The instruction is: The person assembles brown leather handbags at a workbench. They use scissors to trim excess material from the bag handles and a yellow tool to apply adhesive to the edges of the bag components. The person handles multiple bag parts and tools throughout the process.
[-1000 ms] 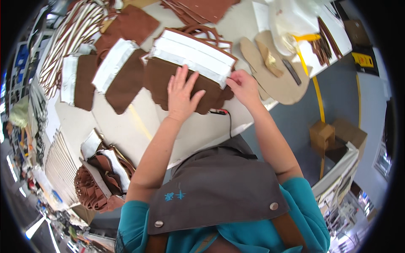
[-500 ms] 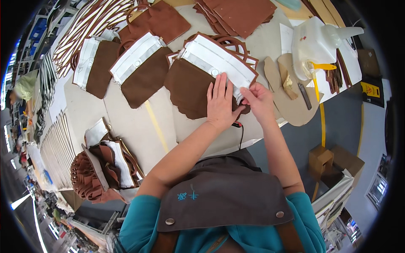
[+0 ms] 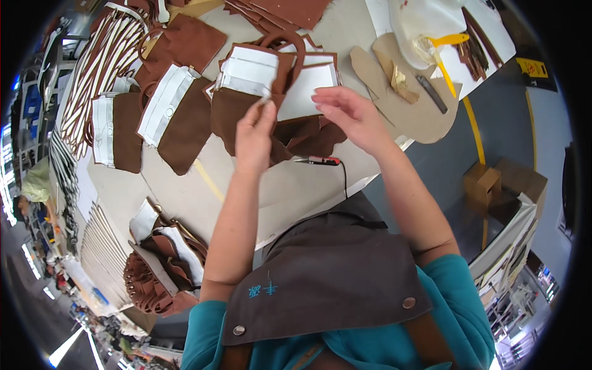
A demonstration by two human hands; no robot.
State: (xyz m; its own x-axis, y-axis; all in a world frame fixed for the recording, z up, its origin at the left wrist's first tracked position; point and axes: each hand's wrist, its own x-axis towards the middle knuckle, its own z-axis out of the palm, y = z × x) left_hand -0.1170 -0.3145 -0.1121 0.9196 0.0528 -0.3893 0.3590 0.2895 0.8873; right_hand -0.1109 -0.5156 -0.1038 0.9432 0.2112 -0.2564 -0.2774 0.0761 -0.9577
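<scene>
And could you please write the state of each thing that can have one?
Left hand, closed on the top brown piece.
Right hand, half open, holding nothing.
Top brown piece, bent over.
Corded tool, lying on the table.
Two pieces at left, white strips up.
Brown sheets, stacked.
Grey bar, lying flat.

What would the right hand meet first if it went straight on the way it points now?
Probably the brown-and-white piece the left hand pinches, though the white panel beneath might come first; depth is unclear.

Teal short sleeves (image 3: 206, 330), grey apron (image 3: 336, 277), blue marking (image 3: 263, 289), metal studs (image 3: 239, 331), brown straps (image 3: 431, 337)
</scene>
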